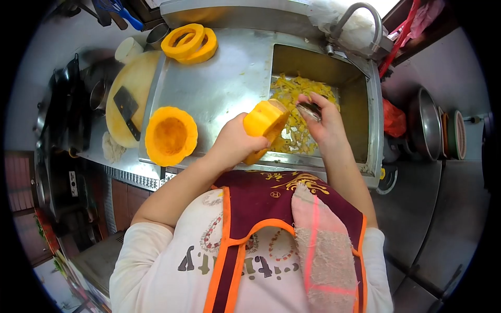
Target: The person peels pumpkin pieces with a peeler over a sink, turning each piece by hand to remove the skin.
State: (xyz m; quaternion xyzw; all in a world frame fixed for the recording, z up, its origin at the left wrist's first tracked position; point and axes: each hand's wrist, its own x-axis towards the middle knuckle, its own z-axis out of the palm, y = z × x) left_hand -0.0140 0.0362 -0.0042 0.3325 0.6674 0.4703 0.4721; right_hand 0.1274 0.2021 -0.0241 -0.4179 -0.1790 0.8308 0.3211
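Note:
My left hand (239,140) is closed around a thick ring of orange pumpkin (262,119), held tilted over the near left edge of the sink. Close to its right side, my right hand (324,119) grips a small shiny metal peeler (310,110), partly covered by the fingers. Below both hands, yellow-orange peelings (300,136) are scattered over the sink bottom. A hollowed pumpkin piece (171,136) rests on the left part of the steel counter. Two peeled pumpkin rings (189,44) lie overlapping at the back of the counter.
The steel sink (365,169) has a curved faucet (359,11) at its back right. To the left, a dark cleaver (126,105) lies on a round cutting board (150,68), beside a crumpled cloth (112,147). Metal basins (425,125) stand on the right.

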